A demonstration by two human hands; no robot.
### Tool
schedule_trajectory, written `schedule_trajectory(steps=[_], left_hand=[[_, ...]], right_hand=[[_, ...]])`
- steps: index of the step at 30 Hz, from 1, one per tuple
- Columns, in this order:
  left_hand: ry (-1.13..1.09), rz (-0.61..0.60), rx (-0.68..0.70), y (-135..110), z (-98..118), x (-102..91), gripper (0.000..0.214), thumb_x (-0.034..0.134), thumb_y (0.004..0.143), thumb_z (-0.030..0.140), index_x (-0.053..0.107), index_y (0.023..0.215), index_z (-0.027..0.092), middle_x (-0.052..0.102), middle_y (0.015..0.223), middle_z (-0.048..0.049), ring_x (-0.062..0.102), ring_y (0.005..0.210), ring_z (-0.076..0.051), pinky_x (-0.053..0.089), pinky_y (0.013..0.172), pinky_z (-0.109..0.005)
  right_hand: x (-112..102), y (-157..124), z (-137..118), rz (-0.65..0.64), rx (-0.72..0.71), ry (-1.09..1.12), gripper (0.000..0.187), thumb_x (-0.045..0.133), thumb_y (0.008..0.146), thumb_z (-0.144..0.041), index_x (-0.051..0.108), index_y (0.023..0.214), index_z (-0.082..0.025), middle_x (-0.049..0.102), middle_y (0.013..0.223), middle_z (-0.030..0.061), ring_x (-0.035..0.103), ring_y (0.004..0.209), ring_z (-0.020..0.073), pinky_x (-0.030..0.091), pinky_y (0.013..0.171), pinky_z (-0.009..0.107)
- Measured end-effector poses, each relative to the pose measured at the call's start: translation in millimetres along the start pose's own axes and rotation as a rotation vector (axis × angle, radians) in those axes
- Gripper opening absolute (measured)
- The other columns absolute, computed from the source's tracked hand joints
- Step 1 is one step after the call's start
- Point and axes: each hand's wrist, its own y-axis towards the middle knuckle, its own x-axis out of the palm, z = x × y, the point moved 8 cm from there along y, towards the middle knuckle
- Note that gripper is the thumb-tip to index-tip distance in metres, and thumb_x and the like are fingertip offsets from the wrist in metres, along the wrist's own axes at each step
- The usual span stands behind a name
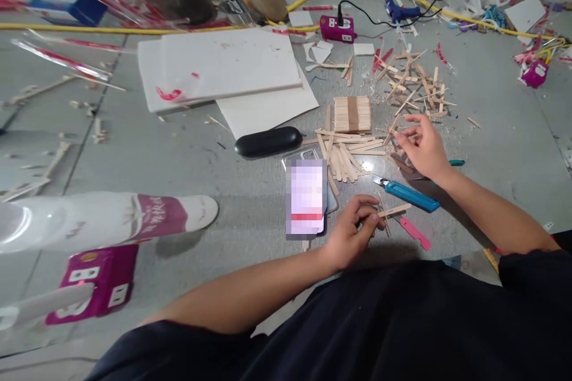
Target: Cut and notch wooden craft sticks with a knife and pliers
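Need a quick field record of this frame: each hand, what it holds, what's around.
left hand: pinches a stick piece
right hand: fingertips at the edge of the loose sticks; grip unclear
near hands: blue utility knife, pink strip, phone
farther: stick stack, stick scraps, black case, white boards, glue gun
surface: grey floor
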Motion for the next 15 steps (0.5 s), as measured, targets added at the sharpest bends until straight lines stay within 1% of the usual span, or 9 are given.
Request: schedule_trajectory(steps=[2,3,4,5,8,11,15], left_hand=[[0.004,0.006,-0.005,-1.1,0.5,-1.6,0.054,0.073,0.112,0.073,0.060,0.132,0.025,0.085,0.094,-0.0020,0.066,0.071,-0.014,0.055,0.070,-0.029],[0.010,0.007,-0.004,-1.6,1.3,-2.3,0.053,0.073,0.113,0.072,0.060,0.133,0.024,0.086,0.095,-0.0023,0.067,0.071,-0.014,0.055,0.071,-0.029],[0.016,0.006,-0.001,-2.1,2.3,-3.0,0.052,0.072,0.114,0.071,0.060,0.134,0.024,0.086,0.096,-0.0028,0.067,0.072,-0.014,0.055,0.071,-0.030],[0.025,0.003,0.006,-2.7,3.7,-3.5,0.051,0.072,0.114,0.070,0.060,0.135,0.024,0.086,0.096,-0.0031,0.068,0.073,-0.015,0.056,0.072,-0.030],[0.065,0.003,0.040,-4.1,8.4,-5.5,0.047,0.071,0.117,0.065,0.062,0.138,0.024,0.087,0.097,-0.0034,0.072,0.075,-0.016,0.058,0.074,-0.031],[0.087,0.005,0.069,-4.4,11.7,-6.4,0.043,0.069,0.118,0.061,0.064,0.142,0.026,0.088,0.098,-0.0030,0.074,0.076,-0.017,0.059,0.073,-0.032],[0.125,-0.019,0.085,-3.2,12.9,-4.9,0.044,0.066,0.120,0.059,0.064,0.147,0.025,0.089,0.099,-0.0034,0.074,0.073,-0.017,0.060,0.073,-0.034]], right_hand=[[2.5,11.1,4.8,0.032,0.024,0.022,0.016,0.075,0.105,-0.039,0.068,0.114,-0.027,0.077,0.091,0.0019,0.075,0.072,0.0187,0.063,0.072,0.037],[2.4,12.5,6.0,0.052,0.029,0.029,0.013,0.075,0.104,-0.037,0.067,0.105,-0.027,0.076,0.087,0.0015,0.076,0.074,0.0198,0.063,0.073,0.038],[1.3,11.5,6.2,0.074,0.030,0.035,0.013,0.074,0.103,-0.037,0.067,0.100,-0.027,0.075,0.085,0.0013,0.076,0.075,0.0205,0.063,0.074,0.039],[-0.4,8.5,5.6,0.095,0.027,0.040,0.014,0.074,0.103,-0.037,0.067,0.097,-0.027,0.075,0.085,0.0015,0.076,0.076,0.0210,0.064,0.076,0.040],[-4.8,-4.6,-0.1,0.129,-0.002,0.051,0.014,0.076,0.103,-0.039,0.069,0.099,-0.027,0.078,0.090,0.0027,0.079,0.082,0.0226,0.066,0.082,0.043],[-2.8,-14.3,-5.6,0.116,-0.032,0.061,0.011,0.075,0.104,-0.039,0.073,0.102,-0.028,0.082,0.093,0.0029,0.082,0.086,0.0233,0.070,0.087,0.044],[2.8,-19.4,-9.6,0.113,-0.066,0.059,0.007,0.074,0.104,-0.036,0.075,0.104,-0.029,0.084,0.095,0.0019,0.084,0.087,0.0220,0.073,0.088,0.043]])
